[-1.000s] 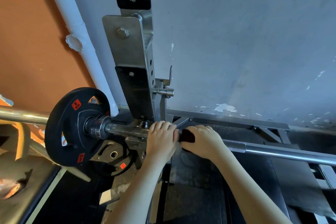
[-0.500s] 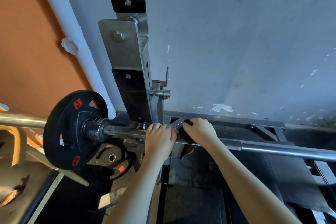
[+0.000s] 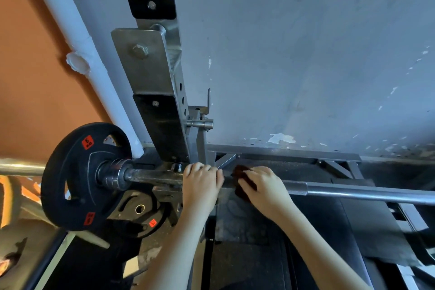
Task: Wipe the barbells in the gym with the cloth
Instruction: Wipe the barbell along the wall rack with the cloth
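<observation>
Across mid-frame: grey steel barbell point(image 3: 353, 192), dull and rust-flecked toward the black plate point(image 3: 77, 172) at left. Left grip point(image 3: 201, 182) curled round the shaft; right grip point(image 3: 263, 186) just beside, clutching dark reddish cloth point(image 3: 239, 169) against it.

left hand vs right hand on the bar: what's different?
The left hand grips the bare barbell; the right hand holds a dark red cloth against it. The left hand sits nearer the black weight plate; the right hand is farther along the shaft. The left hand wraps squarely over the bar; the right hand lies angled across it. Both are on the same barbell, close together but not touching.
</observation>
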The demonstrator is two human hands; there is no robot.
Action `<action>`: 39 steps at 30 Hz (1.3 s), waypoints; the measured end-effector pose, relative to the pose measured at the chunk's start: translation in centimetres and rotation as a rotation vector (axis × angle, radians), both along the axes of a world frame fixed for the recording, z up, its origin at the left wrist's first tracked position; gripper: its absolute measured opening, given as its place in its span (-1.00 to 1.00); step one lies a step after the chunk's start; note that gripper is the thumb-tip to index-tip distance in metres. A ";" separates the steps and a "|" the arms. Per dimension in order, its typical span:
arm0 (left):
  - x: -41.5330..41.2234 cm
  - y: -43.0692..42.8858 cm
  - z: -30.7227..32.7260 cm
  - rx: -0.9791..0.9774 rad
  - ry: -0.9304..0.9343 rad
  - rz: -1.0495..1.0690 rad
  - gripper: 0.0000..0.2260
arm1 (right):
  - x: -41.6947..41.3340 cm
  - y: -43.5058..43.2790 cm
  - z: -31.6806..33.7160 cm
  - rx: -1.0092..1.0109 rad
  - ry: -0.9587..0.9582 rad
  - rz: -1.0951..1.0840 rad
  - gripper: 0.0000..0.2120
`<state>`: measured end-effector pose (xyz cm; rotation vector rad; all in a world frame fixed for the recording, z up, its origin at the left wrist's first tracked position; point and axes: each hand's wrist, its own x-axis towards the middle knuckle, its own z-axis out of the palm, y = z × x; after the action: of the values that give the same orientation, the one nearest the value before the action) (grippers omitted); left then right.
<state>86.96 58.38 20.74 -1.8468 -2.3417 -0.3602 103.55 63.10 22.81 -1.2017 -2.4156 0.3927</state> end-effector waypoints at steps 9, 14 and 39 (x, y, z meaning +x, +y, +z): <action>0.0 -0.4 0.3 -0.074 0.043 -0.030 -0.52 | -4.4 4.2 2.4 -0.382 -0.116 -0.304 -0.67; -0.3 -0.2 0.6 -0.105 0.019 -0.022 -0.59 | -0.7 -2.0 -1.3 0.202 -0.144 -0.050 -0.69; -2.6 -1.7 1.2 -0.118 -0.124 -0.077 -0.29 | -4.1 2.2 0.6 -0.213 -0.037 -0.157 -0.63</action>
<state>84.36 56.65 21.91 -2.0286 -2.4252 -0.3624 99.50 65.30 23.37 -1.4903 -2.3354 0.5958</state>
